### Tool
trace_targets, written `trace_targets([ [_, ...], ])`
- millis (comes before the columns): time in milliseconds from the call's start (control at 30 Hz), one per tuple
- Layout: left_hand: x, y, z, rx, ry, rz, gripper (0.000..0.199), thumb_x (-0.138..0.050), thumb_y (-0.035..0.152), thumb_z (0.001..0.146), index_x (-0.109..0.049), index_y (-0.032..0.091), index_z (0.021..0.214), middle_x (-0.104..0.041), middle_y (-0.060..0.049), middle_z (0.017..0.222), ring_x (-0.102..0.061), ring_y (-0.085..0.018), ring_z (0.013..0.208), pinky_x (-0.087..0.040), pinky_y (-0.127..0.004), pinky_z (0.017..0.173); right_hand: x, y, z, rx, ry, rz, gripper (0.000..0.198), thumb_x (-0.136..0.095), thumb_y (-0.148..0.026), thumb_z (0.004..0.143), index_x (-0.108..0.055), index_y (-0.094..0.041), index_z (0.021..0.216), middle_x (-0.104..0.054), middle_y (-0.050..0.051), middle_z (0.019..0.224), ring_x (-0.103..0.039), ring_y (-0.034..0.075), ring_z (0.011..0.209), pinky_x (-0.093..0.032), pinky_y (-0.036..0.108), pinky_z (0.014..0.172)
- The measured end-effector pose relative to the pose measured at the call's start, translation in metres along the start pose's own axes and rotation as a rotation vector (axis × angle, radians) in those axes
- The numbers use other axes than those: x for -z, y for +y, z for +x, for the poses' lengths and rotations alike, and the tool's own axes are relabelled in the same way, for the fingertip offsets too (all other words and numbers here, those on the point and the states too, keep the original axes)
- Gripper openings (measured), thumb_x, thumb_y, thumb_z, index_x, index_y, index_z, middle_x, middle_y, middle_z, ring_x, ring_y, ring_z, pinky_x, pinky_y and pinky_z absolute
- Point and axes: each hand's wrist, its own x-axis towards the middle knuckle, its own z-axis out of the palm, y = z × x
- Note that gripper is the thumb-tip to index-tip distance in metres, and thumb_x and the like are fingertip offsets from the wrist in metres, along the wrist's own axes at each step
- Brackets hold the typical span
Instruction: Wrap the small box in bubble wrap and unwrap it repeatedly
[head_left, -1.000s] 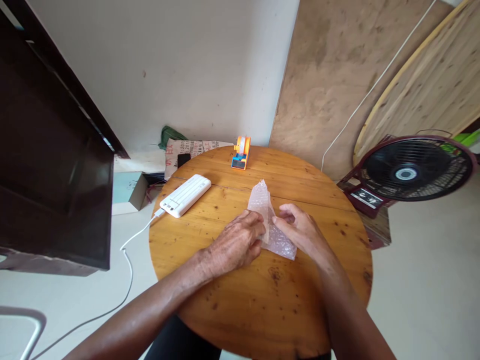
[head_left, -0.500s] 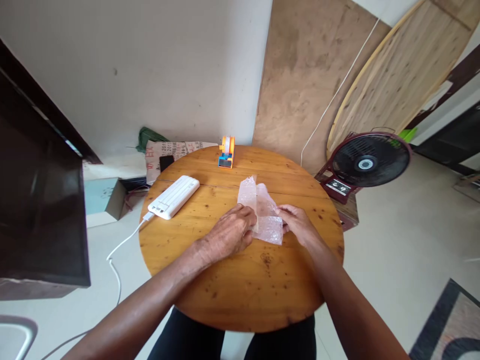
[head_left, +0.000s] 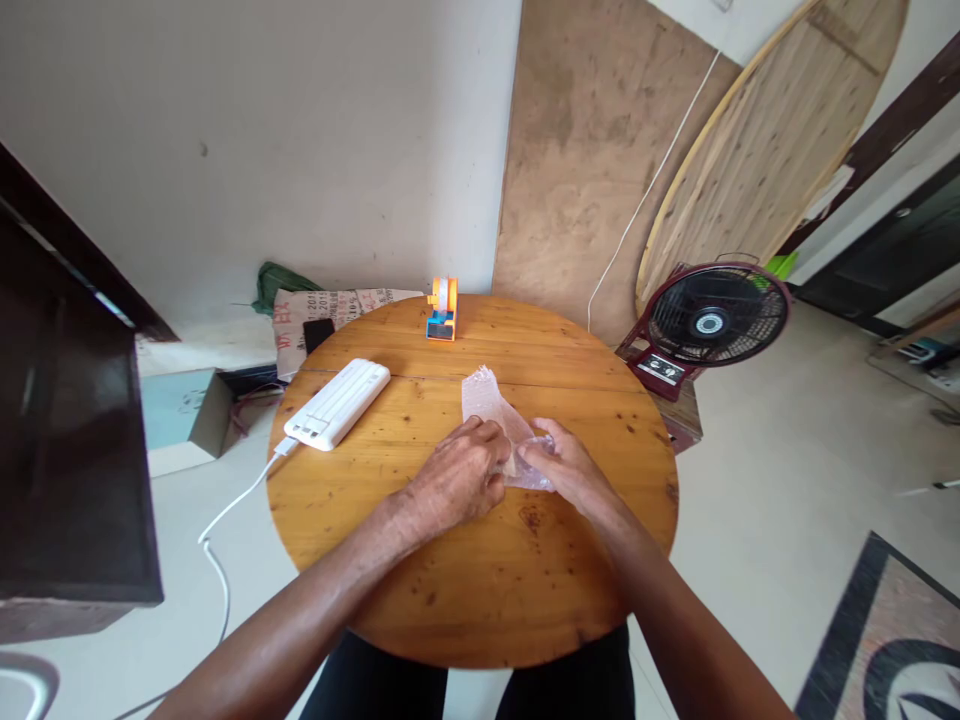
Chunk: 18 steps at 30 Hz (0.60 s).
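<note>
A piece of bubble wrap [head_left: 486, 398] lies on the round wooden table [head_left: 420, 610], partly folded over. My left hand [head_left: 469, 465] is closed on its left side, knuckles up, and the fingertips are partly hidden. On the right side, my right hand [head_left: 564, 462] grips the wrap's edge between thumb and fingers, holding it folded inward. Between the hands the wrap is bunched, and whatever may lie inside it cannot be made out.
An orange and blue tape dispenser [head_left: 442, 308] stands at the table's back edge. A white power bank [head_left: 337, 403] with a plugged-in white cable [head_left: 225, 590] sits at the left. Beyond the right edge is a dark red fan [head_left: 709, 325]; a wall rises behind.
My right hand has moved left and brought the wrap's right side over towards my left hand. The left hand keeps its hold. The view has shifted slightly.
</note>
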Motion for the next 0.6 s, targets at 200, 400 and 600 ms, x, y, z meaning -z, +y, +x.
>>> trace_targets([
  [200,0.001,-0.004,0.000,-0.035,-0.028,-0.011,0.015,-0.053,0.011,0.072,-0.058,0.018,0.085,-0.057,-0.006,0.094,-0.050,-0.022,0.093,-0.046,-0.033,0.082,-0.006,0.008,0.008,0.107,0.051,0.047,0.035,-0.059,-0.025,0.073,-0.060,-0.019,0.108,-0.069,0.000,0.077,-0.061,0.015,0.065,-0.045,0.022,0.055],
  [400,-0.005,-0.003,-0.004,-0.069,-0.024,0.059,0.031,-0.048,0.012,0.080,-0.064,0.020,0.105,-0.055,-0.009,0.102,-0.048,-0.025,0.101,-0.045,-0.039,0.090,-0.009,0.016,0.009,0.102,0.101,0.048,0.035,-0.059,-0.028,0.073,-0.058,-0.020,0.107,-0.066,-0.003,0.069,-0.057,0.013,0.057,-0.042,0.020,0.050],
  [600,-0.002,0.001,-0.001,-0.069,-0.049,0.130,0.030,-0.052,0.013,0.078,-0.066,0.019,0.103,-0.056,-0.010,0.102,-0.048,-0.027,0.100,-0.044,-0.042,0.088,-0.023,0.013,0.012,0.064,0.135,0.309,0.035,-0.061,-0.029,0.069,-0.055,-0.019,0.102,-0.065,-0.004,0.068,-0.055,0.011,0.051,-0.043,0.021,0.048],
])
